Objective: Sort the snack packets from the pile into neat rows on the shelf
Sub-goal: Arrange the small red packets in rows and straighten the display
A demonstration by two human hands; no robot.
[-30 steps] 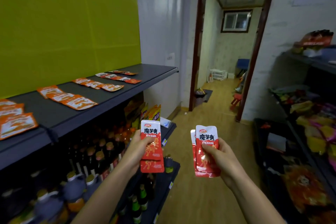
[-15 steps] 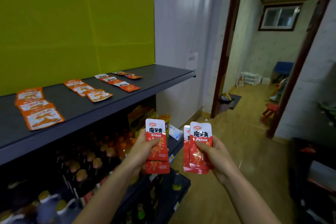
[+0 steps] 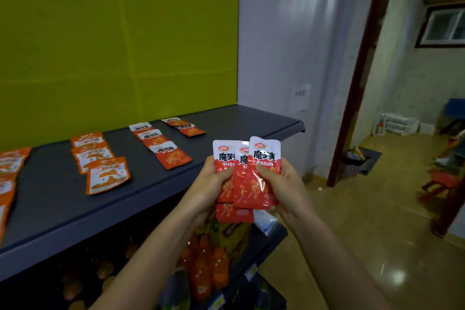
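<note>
Both grips are closed on a fan of red packets (image 3: 264,156), my left grip (image 3: 211,184) pinching the rear ones and my right grip (image 3: 284,186) the front ones, just off the front edge of the shelf (image 3: 63,209). I judge I'm squaring them up. Next they need laying flat, evenly spaced, beside the matching row (image 3: 161,145). Bold black print reads 魔芋爽, but the small logo above is illegible.

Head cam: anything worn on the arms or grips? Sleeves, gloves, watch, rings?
Nothing worn that shows. The left grip and right grip are bare hands: no gloves, and no rings or tape on the parts in view. The left forearm and right forearm are bare down to the frame's lower edge: no sleeves, watch, bands or cables. Anything worn higher up is out of view.
</note>
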